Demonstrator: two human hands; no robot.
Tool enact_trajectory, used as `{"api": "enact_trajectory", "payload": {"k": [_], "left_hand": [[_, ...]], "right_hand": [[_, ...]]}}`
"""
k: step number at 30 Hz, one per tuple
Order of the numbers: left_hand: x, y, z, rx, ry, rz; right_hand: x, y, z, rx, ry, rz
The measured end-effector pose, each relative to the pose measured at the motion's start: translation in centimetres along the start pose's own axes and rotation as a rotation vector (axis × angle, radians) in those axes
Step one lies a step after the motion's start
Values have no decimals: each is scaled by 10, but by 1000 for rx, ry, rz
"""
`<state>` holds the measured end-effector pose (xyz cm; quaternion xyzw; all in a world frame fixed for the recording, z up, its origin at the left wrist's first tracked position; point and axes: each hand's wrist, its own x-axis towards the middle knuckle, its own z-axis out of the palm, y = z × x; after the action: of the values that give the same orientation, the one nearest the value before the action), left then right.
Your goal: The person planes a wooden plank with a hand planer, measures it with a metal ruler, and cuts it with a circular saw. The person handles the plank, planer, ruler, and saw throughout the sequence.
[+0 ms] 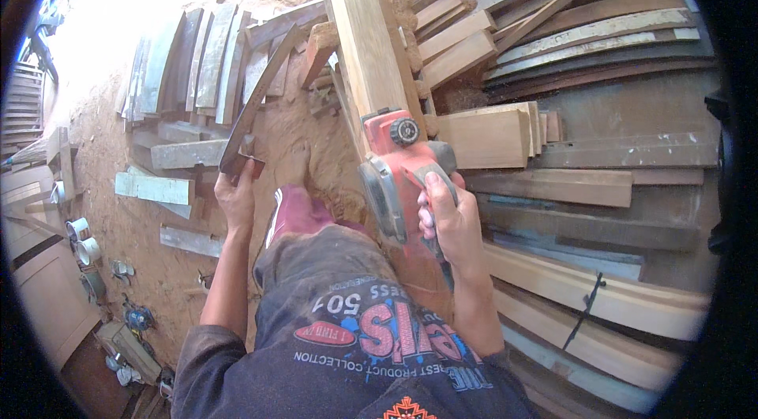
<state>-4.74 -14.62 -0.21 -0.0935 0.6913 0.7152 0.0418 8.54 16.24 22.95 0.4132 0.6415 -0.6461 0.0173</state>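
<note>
My right hand (458,221) is wrapped round the rear handle of a red electric hand planer (410,158) with a black dial on top. The planer sits at the near end of a long pale wood beam (367,48), which runs away from me. Out to the left, my left hand (235,198) grips a try square (262,99) by its lower end. The square's long dark blade points up and away, and a short reddish stock shows beside my fingers. The planer's sole is hidden.
Stacked planks (576,158) fill the right side, close to the beam. Grey boards (189,63) lie on the sandy floor (118,253) at the left. White cups (83,241) and a blue power tool (138,316) are at the far left. A wooden support (318,48) stands beside the beam.
</note>
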Motion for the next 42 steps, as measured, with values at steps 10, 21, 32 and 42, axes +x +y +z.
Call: {"api": "enact_trajectory", "payload": {"k": [10, 21, 32, 42], "left_hand": [[20, 2, -18, -9, 103, -11], [26, -10, -48, 46, 45, -87], [13, -18, -12, -63, -49, -182], [10, -21, -22, -52, 21, -178]], "right_hand": [[120, -70, 45, -61, -67, -191], [69, -45, 15, -60, -99, -268], [-107, 55, -59, -62, 4, 163], [-41, 21, -29, -39, -27, 90]]}}
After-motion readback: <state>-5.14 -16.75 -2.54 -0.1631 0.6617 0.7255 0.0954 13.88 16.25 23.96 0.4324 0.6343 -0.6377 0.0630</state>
